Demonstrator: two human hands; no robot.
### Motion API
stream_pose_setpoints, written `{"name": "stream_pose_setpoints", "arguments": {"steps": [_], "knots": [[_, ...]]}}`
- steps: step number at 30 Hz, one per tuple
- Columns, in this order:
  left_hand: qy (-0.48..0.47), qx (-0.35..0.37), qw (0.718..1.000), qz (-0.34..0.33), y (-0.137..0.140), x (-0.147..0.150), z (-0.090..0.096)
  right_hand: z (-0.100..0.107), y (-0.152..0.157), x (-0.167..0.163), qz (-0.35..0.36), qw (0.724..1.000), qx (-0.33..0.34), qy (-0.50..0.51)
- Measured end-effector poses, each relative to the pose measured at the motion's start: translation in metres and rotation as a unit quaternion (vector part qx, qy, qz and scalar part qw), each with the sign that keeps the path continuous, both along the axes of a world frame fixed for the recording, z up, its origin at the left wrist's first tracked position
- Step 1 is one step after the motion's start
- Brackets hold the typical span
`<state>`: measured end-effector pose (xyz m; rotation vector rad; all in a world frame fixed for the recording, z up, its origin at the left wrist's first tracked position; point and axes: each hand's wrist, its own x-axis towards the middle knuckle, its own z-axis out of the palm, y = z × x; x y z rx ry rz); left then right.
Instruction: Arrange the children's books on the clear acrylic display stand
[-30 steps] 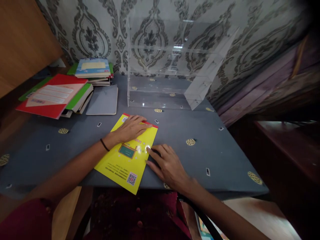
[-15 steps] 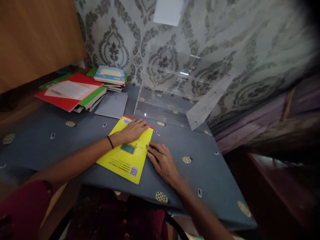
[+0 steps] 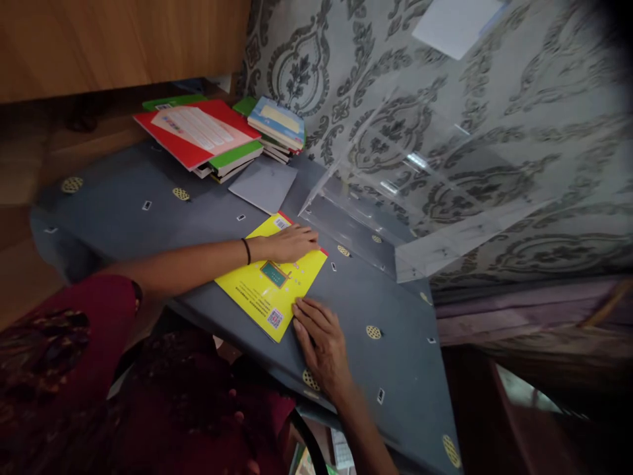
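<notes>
A yellow book [image 3: 247, 288] with a red spine lies flat on the table, its barcode and QR code facing up. Across its upper part rests my left hand [image 3: 295, 243], fingers stretched out flat near the red edge. My right hand [image 3: 322, 340] lies open at the book's right side, its fingertips touching the edge near the lower right. A small grey book [image 3: 264, 185] lies just beyond the yellow one, apart from both hands.
A red-covered book [image 3: 198, 155] tops a pile at the back left, beside a stack under a blue book [image 3: 277, 123]. A clear acrylic rack [image 3: 425, 257] stands by the patterned wall. The grey tablecloth [image 3: 390, 356] ends at the right edge.
The camera view has turned left and tilted, so everything sits differently in the picture. My right hand has slid slightly down along the book's edge. My left hand stays on the cover.
</notes>
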<state>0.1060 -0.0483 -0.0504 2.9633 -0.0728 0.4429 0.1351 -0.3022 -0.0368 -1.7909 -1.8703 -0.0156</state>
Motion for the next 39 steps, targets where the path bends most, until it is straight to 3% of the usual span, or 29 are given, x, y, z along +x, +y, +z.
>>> {"name": "stream_pose_setpoints", "arguments": {"steps": [14,24,33,39], "knots": [[-0.005,0.022,1.0,-0.003,-0.001,-0.004,0.003,0.008,-0.013,-0.028,0.056,0.998,0.013,0.02],[-0.011,-0.005,1.0,-0.003,0.0,-0.003,-0.002,0.013,-0.009,-0.034,0.094,0.994,0.018,0.051],[-0.008,-0.118,0.993,-0.02,0.001,-0.004,0.0,0.019,0.002,-0.038,0.136,0.988,-0.007,0.075],[0.044,-0.22,0.97,-0.095,0.03,0.0,0.006,0.027,0.025,-0.038,0.169,0.982,-0.031,0.08]]}}
